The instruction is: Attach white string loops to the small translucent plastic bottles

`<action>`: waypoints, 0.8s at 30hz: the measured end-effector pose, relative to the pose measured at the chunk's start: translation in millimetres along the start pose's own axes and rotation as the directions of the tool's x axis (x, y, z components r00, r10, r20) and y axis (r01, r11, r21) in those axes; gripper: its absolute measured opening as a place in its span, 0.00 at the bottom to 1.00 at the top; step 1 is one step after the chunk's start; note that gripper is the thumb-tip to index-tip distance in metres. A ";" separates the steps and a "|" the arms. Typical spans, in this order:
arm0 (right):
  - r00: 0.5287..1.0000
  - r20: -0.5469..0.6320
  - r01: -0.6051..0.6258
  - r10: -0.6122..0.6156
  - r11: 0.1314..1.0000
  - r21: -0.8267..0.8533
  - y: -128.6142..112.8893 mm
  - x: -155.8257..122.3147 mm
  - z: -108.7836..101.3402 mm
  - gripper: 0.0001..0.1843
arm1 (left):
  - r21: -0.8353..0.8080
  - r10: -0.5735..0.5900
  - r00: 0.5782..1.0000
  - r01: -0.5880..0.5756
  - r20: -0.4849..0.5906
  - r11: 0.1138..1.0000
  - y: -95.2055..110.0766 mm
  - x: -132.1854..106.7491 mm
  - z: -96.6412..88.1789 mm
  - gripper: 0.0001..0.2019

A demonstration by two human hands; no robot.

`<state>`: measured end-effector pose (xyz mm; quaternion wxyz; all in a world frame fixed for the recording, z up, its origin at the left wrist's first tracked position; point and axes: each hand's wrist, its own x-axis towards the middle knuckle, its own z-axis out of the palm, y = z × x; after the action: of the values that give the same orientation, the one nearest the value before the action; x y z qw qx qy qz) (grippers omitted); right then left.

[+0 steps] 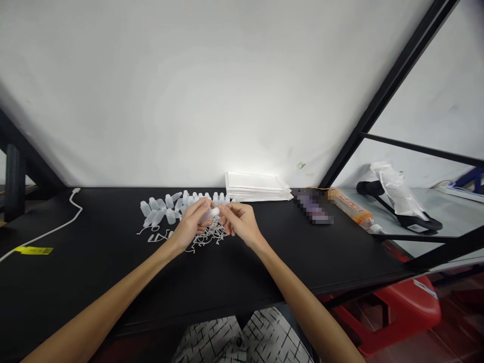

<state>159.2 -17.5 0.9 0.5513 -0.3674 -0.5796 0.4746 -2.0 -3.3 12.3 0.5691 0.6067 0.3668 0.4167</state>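
Fingers point(200, 207) pinch one bottle point(212, 214); loose bottles point(161, 210) crowd just behind.

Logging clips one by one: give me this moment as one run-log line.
left hand: grips small bottle | right hand: fingers at its end | nearby: bottle pile, loose white strips | surface: black table

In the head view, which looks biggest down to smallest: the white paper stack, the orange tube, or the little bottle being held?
1. white paper stack
2. orange tube, nearly as long but thinner
3. little bottle
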 end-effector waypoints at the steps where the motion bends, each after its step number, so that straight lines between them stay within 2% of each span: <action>1: 1.000 0.014 0.012 -0.012 0.999 -0.043 1.0 -0.7 0.0 0.20 | 0.069 0.018 1.000 -0.017 -0.019 0.997 -0.6 -0.9 1.8 0.15; 5: 0.999 0.033 0.011 -0.007 0.990 -0.137 5.2 -2.3 -0.2 0.20 | 0.259 0.098 0.992 -0.076 -0.073 0.963 -0.6 -3.4 4.9 0.16; 9: 0.995 0.082 -0.051 0.060 0.994 -0.099 6.9 -2.1 -0.2 0.21 | 0.306 0.097 0.991 -0.065 -0.094 0.950 -1.6 -3.1 4.3 0.17; 12: 0.994 0.089 -0.059 0.065 0.996 -0.069 8.7 -2.4 0.0 0.20 | 0.245 0.027 0.992 0.003 -0.119 0.969 -5.1 -0.3 3.5 0.18; 17: 0.993 0.111 0.068 -0.050 0.984 -0.164 10.3 -3.4 -0.4 0.15 | 0.095 -0.171 0.977 0.184 -0.129 0.978 -8.0 6.1 0.6 0.18; 19: 0.990 0.110 0.109 -0.087 0.973 -0.204 9.2 -3.5 -0.5 0.14 | 0.124 -0.143 0.982 0.158 -0.120 0.980 -6.9 7.2 -0.2 0.17; 22: 0.991 0.096 0.115 -0.096 0.970 -0.215 8.0 -3.2 -0.4 0.15 | 0.208 -0.012 0.995 0.032 -0.097 0.978 -6.2 7.1 -0.1 0.18; 24: 0.990 0.086 0.131 -0.115 0.966 -0.222 8.4 -2.8 -0.8 0.13 | 0.232 0.032 0.997 -0.017 -0.064 0.973 -7.5 6.8 0.3 0.17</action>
<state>159.6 -17.7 -8.0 0.5128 -0.3739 -0.6712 0.3830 1.2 3.4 5.4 0.4766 0.6588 0.4243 0.3985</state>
